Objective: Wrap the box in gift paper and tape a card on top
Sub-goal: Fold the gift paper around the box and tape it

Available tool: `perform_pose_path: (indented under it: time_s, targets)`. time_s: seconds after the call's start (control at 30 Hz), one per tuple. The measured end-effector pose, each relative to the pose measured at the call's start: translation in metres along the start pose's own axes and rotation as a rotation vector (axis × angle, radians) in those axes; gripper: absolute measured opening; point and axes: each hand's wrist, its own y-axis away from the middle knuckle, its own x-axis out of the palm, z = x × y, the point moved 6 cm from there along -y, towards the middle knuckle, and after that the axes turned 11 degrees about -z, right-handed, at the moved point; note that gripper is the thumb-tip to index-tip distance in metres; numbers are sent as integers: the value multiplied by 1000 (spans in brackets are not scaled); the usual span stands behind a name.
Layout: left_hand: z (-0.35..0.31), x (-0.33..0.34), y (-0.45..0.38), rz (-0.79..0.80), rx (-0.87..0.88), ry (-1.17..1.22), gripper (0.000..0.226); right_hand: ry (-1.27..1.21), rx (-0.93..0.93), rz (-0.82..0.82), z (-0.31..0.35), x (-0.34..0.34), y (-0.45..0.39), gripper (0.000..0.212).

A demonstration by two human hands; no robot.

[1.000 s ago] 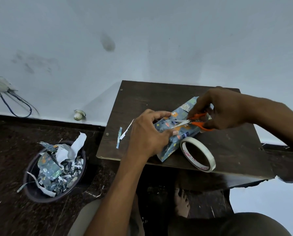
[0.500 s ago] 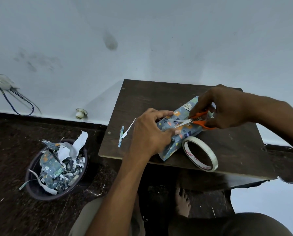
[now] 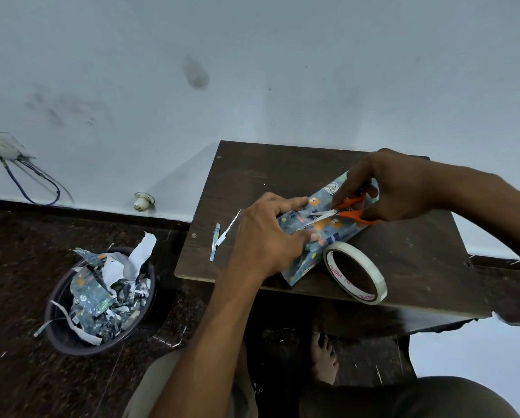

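Right hand (image 3: 394, 188) gripped orange scissors (image 3: 340, 213); left hand (image 3: 267, 236) pinched the wrapped box (image 3: 322, 233) (blades could nick paper).

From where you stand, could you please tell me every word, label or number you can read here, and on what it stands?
Tape roll: pink lettering printed round the inner core, seen upside down and too blurred to read.
Wrapped box: printed pictures only, no readable words.
Nothing else bears readable text.
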Motion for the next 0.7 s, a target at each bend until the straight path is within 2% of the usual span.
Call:
perform_pose_path:
  time_s: [0.13, 0.47, 0.7]
  targets:
    - [1, 1, 0, 8, -12, 1, 61, -1, -1, -23, 1, 1, 1, 41]
    - [2, 1, 0, 12, -34, -14, 62, -88, -28, -118, 4, 8, 10, 21]
    - [3, 2, 0, 16, -45, -18, 63, -90, -6, -71, 5, 11, 8, 23]
